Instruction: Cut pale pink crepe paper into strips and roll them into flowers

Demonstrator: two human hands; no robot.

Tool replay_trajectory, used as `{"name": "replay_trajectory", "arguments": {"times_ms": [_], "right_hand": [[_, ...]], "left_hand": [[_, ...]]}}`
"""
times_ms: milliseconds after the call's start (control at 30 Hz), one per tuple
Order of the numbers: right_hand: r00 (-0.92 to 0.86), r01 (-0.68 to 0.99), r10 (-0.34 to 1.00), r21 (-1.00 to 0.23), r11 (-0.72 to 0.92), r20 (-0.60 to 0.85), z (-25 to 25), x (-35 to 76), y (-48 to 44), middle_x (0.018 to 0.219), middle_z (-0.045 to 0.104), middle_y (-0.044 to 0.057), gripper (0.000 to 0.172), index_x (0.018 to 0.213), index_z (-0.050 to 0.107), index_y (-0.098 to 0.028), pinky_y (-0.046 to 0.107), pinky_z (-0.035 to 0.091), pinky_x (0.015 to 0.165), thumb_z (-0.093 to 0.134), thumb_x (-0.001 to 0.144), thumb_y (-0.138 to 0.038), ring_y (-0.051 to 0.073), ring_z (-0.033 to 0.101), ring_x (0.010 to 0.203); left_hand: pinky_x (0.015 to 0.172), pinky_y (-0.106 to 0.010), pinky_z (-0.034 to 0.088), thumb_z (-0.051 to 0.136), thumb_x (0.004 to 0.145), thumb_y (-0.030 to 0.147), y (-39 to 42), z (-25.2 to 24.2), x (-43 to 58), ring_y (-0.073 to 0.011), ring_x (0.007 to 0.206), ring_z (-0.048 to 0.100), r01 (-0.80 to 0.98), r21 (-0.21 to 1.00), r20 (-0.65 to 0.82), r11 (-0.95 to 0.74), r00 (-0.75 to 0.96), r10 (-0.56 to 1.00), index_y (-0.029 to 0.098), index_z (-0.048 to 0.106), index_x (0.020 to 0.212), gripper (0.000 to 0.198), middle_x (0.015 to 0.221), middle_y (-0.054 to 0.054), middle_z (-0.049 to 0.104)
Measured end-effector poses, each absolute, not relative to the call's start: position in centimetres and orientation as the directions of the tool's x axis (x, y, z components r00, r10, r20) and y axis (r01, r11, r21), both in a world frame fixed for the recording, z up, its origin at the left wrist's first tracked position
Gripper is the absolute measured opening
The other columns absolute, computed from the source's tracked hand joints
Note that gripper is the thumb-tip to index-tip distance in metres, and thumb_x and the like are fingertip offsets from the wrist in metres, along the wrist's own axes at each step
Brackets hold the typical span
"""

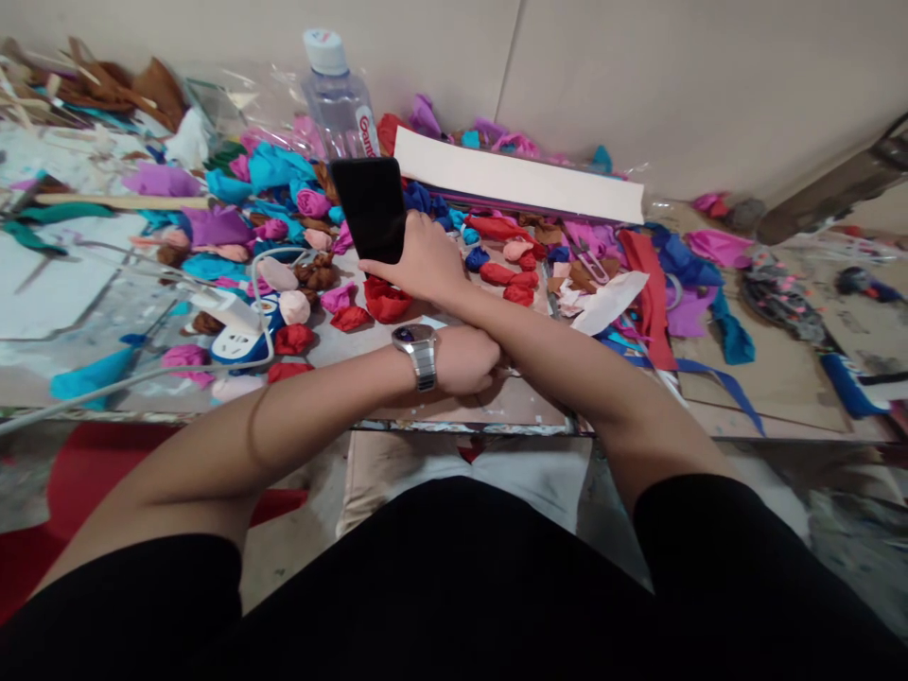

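Beige walls back a cluttered table (pixel 525 405) strewn with dozens of rolled paper buds (pixel 507 275) in red, pink, blue and purple. Flat paper strips (pixel 642 284) lie unrolled at the right, so the rolling looks well along but unfinished, and neither hand has paper in it. The right hand (pixel 426 257) grips a dark phone (pixel 373 208) upright above the buds, while the left hand (pixel 464 359), with a watch (pixel 420 352) on its wrist, rests curled and apparently empty under the right forearm at the table's near edge.
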State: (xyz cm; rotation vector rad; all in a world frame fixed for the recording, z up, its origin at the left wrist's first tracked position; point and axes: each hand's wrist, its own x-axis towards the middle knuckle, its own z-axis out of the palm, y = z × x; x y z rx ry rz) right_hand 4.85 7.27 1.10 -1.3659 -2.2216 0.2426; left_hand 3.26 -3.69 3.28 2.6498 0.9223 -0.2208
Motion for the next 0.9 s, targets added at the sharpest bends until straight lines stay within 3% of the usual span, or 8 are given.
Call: {"name": "replay_trajectory", "arguments": {"times_ms": [233, 533, 733, 900], "right_hand": [[-0.275, 0.747, 0.9, -0.514, 0.421, 0.338, -0.7, 3.4, 7.6, 0.132, 0.054, 0.024, 0.094, 0.134, 0.04, -0.012, 0.078, 0.04, 0.112, 0.07, 0.08, -0.083, 0.05, 0.048, 0.143], [-0.223, 0.712, 0.917, -0.587, 0.385, 0.331, -0.6, 2.4, 7.2, 0.141, 0.052, 0.026, 0.09, 0.137, 0.038, -0.015, 0.078, 0.039, 0.114, 0.068, 0.083, -0.081, 0.049, 0.045, 0.147], [-0.208, 0.727, 0.927, -0.585, 0.36, 0.312, 0.3, 2.2, 6.6, 0.135, 0.058, 0.023, 0.081, 0.133, 0.042, -0.014, 0.067, 0.044, 0.118, 0.073, 0.085, -0.072, 0.044, 0.053, 0.141], [-0.247, 0.76, 0.922, -0.531, 0.375, 0.298, 0.4, 2.4, 6.5, 0.137, 0.056, 0.024, 0.079, 0.138, 0.038, -0.013, 0.065, 0.042, 0.119, 0.067, 0.091, -0.07, 0.042, 0.051, 0.144]], "left_hand": [[0.079, -0.034, 0.051, 0.055, 0.092, 0.026, -4.9, 4.5, 3.2, -0.0257, 0.09, 0.073, 0.677, 0.219, -0.332, -0.703, 0.729, 0.599, 0.017, 0.081, 0.114, 0.035, 0.112, -0.012, 0.08], [0.095, -0.036, 0.051, 0.063, 0.089, 0.025, -5.6, 5.2, 2.6, -0.0276, 0.097, 0.073, 0.713, 0.117, -0.41, -0.692, 0.669, 0.62, 0.013, 0.081, 0.113, 0.033, 0.113, -0.015, 0.079], [0.096, -0.035, 0.048, 0.069, 0.08, 0.028, -5.1, 3.7, 1.9, -0.0272, 0.095, 0.069, 0.749, 0.178, -0.405, -0.638, 0.647, 0.646, 0.014, 0.081, 0.096, 0.024, 0.093, -0.011, 0.077], [0.093, -0.034, 0.047, 0.07, 0.078, 0.03, -4.6, 2.6, 1.6, -0.0265, 0.094, 0.068, 0.718, 0.246, -0.33, -0.651, 0.693, 0.641, 0.016, 0.08, 0.091, 0.022, 0.084, -0.009, 0.075]]}}
